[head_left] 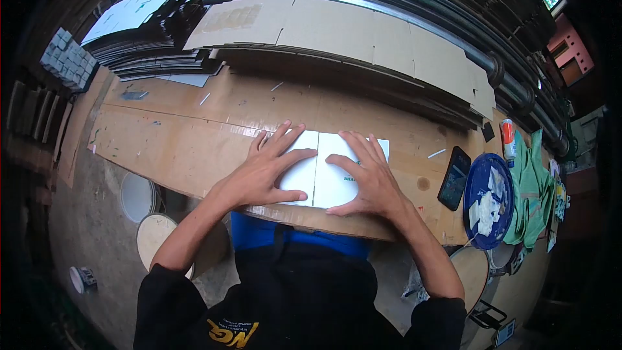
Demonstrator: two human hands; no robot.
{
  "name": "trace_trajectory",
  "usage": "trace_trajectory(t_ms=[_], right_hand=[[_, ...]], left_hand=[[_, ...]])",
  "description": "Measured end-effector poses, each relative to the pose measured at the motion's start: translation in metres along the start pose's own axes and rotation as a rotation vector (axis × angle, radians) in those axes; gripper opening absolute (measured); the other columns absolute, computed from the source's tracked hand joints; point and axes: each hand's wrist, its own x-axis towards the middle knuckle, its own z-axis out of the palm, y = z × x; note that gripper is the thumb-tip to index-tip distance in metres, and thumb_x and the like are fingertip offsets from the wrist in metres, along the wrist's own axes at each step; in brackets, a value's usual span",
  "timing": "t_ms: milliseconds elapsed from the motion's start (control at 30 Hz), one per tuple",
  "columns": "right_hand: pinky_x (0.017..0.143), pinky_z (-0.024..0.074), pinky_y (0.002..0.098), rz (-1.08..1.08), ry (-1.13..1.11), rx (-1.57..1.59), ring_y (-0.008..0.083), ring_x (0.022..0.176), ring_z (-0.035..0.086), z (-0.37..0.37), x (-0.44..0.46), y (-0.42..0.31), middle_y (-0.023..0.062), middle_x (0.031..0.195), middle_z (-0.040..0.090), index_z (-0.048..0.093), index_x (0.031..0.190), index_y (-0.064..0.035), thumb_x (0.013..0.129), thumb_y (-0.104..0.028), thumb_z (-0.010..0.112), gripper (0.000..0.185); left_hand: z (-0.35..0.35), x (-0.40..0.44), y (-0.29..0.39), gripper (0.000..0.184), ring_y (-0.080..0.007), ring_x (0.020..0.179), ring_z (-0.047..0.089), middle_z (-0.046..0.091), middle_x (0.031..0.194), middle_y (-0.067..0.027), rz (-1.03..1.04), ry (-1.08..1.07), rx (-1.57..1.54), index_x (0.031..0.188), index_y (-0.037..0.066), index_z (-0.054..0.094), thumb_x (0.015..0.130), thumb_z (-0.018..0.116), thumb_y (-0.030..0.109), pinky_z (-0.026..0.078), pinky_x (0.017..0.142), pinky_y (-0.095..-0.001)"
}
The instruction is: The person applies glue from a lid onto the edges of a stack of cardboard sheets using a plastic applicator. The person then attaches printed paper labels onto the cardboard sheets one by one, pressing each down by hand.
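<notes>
A flat white cardboard box (329,185) with green print lies at the near edge of the cardboard-covered table, a seam running down its middle. Across its left part, my left hand (267,168) rests with fingers spread, thumb near the bottom edge. On the right part lies my right hand (369,178), fingers also spread and covering some of the print. Both palms face down and touch the white surface, one on each side of the seam.
Behind are stacked brown cardboard sheets (337,29) and a pile of white-topped sheets (139,10). To the right lie a phone (455,178), a blue lid with white paste (476,188), a tube (508,137) and green cloth (528,188). Small bundled boxes (68,58) stand far left.
</notes>
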Motion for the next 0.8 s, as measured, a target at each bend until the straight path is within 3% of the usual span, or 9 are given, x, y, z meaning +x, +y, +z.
trace_trajectory(t_ms=[367, 633, 733, 800], right_hand=[[0.127, 0.0177, 0.0653, 0.001, 0.016, 0.022, 0.0445, 0.152, 0.034, 0.001, -0.001, 0.001, 0.0226, 0.16, 0.042, 0.069, 0.132, -0.0206, 0.053, -0.077, 0.088, 0.1], [0.128, 0.0157, 0.066, 0.01, 0.008, 0.014, 0.045, 0.154, 0.032, -0.003, -0.002, -0.002, 0.0223, 0.162, 0.04, 0.069, 0.133, -0.0211, 0.054, -0.081, 0.087, 0.101], [0.126, 0.0244, 0.0632, 0.022, 0.036, 0.009, 0.0441, 0.151, 0.037, -0.022, -0.002, -0.009, 0.0217, 0.16, 0.042, 0.069, 0.131, -0.018, 0.057, -0.074, 0.091, 0.096], [0.117, 0.0399, 0.0536, 0.126, 0.409, 0.194, 0.0393, 0.138, 0.051, -0.051, -0.004, -0.012, 0.0198, 0.145, 0.054, 0.069, 0.124, -0.0106, 0.069, -0.052, 0.094, 0.074]], left_hand=[[-0.002, 0.0, 0.004, 0.085, -0.0414, 0.161, 0.016, 0.025, 0.173, -0.0172, -0.019, -0.01, 0.034, 0.152, 0.027, 0.054, 0.08, 0.079, 0.065, 0.011, 0.125, -0.0704], [-0.004, -0.002, 0.01, 0.087, -0.0392, 0.16, 0.02, 0.032, 0.17, -0.0142, 0.016, -0.026, 0.184, 0.156, 0.022, 0.05, 0.087, 0.066, 0.072, 0.008, 0.125, -0.0719], [-0.01, 0.0, 0.013, 0.088, -0.0363, 0.159, 0.025, 0.038, 0.166, -0.0137, 0.027, -0.055, 0.211, 0.156, 0.018, 0.048, 0.088, 0.063, 0.07, 0.007, 0.125, -0.0727], [-0.014, 0.002, 0.015, 0.088, -0.0351, 0.158, 0.027, 0.039, 0.165, -0.014, 0.032, -0.059, 0.206, 0.156, 0.016, 0.048, 0.088, 0.064, 0.069, 0.006, 0.125, -0.073]])
